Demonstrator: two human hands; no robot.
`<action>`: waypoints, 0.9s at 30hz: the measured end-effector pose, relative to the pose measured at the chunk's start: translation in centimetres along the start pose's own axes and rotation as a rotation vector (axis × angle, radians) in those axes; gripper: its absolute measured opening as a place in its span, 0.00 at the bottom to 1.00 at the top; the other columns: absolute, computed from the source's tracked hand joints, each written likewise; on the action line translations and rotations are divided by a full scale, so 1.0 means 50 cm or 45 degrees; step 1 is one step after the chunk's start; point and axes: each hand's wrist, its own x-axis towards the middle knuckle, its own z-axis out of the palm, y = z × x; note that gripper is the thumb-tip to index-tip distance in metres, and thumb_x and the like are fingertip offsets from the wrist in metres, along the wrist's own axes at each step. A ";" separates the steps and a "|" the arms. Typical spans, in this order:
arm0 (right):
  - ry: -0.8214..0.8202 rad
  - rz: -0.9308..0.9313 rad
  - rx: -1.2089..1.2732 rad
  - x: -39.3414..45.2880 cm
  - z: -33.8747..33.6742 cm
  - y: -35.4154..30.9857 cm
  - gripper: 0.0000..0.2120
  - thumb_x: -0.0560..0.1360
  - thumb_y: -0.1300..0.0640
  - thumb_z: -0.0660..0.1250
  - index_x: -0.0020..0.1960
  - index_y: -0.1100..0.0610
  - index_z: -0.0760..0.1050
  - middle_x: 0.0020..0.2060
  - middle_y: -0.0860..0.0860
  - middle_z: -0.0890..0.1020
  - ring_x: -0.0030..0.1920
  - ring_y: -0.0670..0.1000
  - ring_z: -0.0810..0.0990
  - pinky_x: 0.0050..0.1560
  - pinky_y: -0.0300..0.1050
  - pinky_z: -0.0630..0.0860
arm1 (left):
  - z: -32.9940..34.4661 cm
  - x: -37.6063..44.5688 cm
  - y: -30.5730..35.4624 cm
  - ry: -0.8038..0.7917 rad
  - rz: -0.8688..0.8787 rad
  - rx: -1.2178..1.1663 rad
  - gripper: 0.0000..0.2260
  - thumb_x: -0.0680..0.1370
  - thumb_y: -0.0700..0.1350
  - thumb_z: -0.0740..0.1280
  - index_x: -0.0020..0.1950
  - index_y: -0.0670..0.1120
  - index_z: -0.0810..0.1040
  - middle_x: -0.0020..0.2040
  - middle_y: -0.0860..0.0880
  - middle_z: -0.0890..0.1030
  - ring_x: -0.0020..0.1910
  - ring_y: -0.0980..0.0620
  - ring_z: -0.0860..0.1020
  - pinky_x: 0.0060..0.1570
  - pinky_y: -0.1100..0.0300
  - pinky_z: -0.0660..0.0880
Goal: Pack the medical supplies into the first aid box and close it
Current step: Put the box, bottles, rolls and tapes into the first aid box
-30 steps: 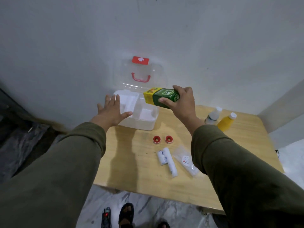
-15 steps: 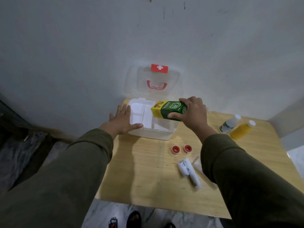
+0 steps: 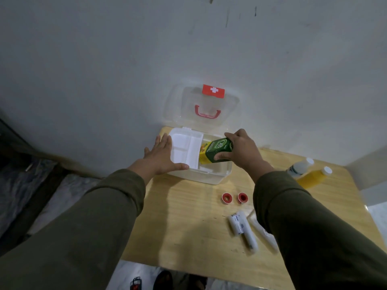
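Observation:
The clear first aid box stands open at the table's far edge, its lid with red handle and red cross label leaning on the wall. A white tray fills its left half. My right hand grips a green and yellow carton, tilted, with its yellow end down inside the box's right half. My left hand lies flat with fingers spread on the box's left rim. On the table lie two red tape rolls, two white bandage rolls and a clear packet.
A white bottle and a yellow bottle lie at the right of the wooden table. The grey wall is directly behind the box. Floor and sandalled feet show below the table's near edge.
My right hand has lowered the carton from above the box down into its right half. My left hand has stayed on the left rim. The camera has shifted closer.

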 end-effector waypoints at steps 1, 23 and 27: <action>-0.010 0.010 0.026 0.007 0.006 -0.002 0.43 0.62 0.43 0.76 0.71 0.57 0.65 0.61 0.56 0.69 0.61 0.58 0.73 0.64 0.52 0.70 | -0.001 0.000 0.000 0.001 -0.002 0.002 0.53 0.69 0.69 0.64 0.76 0.44 0.35 0.78 0.48 0.35 0.77 0.47 0.36 0.72 0.38 0.45; -0.272 -0.204 0.016 0.061 0.053 0.003 0.38 0.68 0.49 0.74 0.72 0.37 0.59 0.58 0.56 0.67 0.58 0.57 0.71 0.62 0.49 0.70 | -0.002 0.002 0.007 0.022 -0.036 0.008 0.52 0.69 0.67 0.66 0.76 0.45 0.36 0.78 0.49 0.38 0.77 0.46 0.39 0.73 0.39 0.47; -0.328 -0.225 -0.038 0.071 0.049 0.000 0.36 0.68 0.49 0.74 0.71 0.39 0.61 0.56 0.56 0.66 0.58 0.58 0.71 0.63 0.50 0.70 | -0.001 0.002 0.007 0.030 -0.038 0.005 0.52 0.69 0.67 0.66 0.76 0.45 0.37 0.79 0.49 0.39 0.77 0.46 0.39 0.73 0.39 0.47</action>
